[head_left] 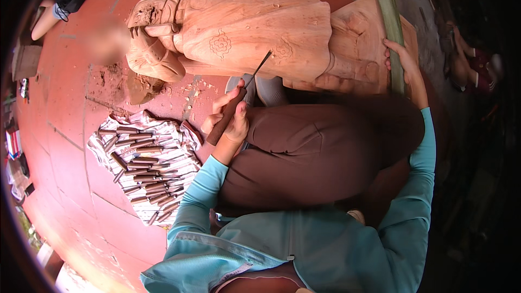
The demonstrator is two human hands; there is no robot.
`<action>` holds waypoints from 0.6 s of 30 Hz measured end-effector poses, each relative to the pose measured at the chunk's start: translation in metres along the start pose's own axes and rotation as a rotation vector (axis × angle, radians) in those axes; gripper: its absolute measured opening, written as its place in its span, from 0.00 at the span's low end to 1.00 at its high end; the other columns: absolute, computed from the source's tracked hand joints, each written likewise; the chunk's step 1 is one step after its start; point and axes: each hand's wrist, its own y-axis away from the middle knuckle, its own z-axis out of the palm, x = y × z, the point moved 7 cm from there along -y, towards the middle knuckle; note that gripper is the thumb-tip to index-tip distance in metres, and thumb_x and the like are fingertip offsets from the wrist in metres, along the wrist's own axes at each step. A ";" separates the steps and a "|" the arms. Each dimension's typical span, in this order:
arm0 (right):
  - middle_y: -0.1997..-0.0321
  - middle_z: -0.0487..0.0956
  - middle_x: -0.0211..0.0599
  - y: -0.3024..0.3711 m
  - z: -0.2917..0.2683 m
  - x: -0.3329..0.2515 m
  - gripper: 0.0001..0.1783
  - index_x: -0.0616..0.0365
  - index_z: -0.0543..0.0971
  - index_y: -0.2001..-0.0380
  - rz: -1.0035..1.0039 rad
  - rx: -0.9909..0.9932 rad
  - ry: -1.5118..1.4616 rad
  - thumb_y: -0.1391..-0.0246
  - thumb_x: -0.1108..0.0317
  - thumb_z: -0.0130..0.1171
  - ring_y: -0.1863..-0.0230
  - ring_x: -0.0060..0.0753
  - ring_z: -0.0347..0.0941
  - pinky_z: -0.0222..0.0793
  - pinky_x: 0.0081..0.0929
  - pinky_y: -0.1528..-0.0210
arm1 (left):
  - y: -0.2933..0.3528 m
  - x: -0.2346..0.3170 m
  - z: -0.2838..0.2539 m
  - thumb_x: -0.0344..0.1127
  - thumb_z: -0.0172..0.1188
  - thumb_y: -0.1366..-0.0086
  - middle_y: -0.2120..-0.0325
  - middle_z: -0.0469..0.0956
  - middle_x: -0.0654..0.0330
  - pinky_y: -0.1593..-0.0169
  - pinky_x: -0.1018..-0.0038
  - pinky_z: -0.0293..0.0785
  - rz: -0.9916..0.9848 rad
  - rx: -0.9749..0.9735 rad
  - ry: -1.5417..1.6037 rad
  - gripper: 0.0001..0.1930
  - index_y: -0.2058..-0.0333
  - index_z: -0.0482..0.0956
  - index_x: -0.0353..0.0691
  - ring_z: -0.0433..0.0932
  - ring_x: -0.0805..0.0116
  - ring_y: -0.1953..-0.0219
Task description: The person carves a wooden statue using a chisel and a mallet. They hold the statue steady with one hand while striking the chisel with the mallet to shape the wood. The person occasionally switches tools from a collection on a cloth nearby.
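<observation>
A large reddish wood carving (255, 21) of a robed figure lies on its side in front of me, with flower patterns cut into the robe. My left hand (237, 126) is closed round the brown handle of a carving chisel (222, 125). The chisel's thin dark blade points up and right, its tip appearing over the robe beside one flower pattern. At the carving's right end, my right hand (402, 58) grips a long greenish wooden stick (389, 16), fingers showing on its left side. Whether the stick rests on the wood I cannot tell.
On my left, several brown-handled carving tools (144, 164) lie on a striped cloth (100, 144). Wood chips (198, 88) are scattered on the red tiled floor (65, 130) below the carving. Another person's leg (46, 21) shows at the upper left, and a person (469, 62) is at the far right.
</observation>
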 end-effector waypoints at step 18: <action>0.79 0.70 0.30 -0.004 -0.005 0.002 0.17 0.57 0.69 0.63 -0.017 -0.010 -0.013 0.52 0.60 0.62 0.84 0.22 0.66 0.62 0.18 0.84 | -0.032 0.024 0.002 0.22 0.52 0.37 0.57 0.73 0.33 0.50 0.57 0.75 -0.216 0.148 -0.003 0.20 0.64 0.46 0.44 0.75 0.44 0.53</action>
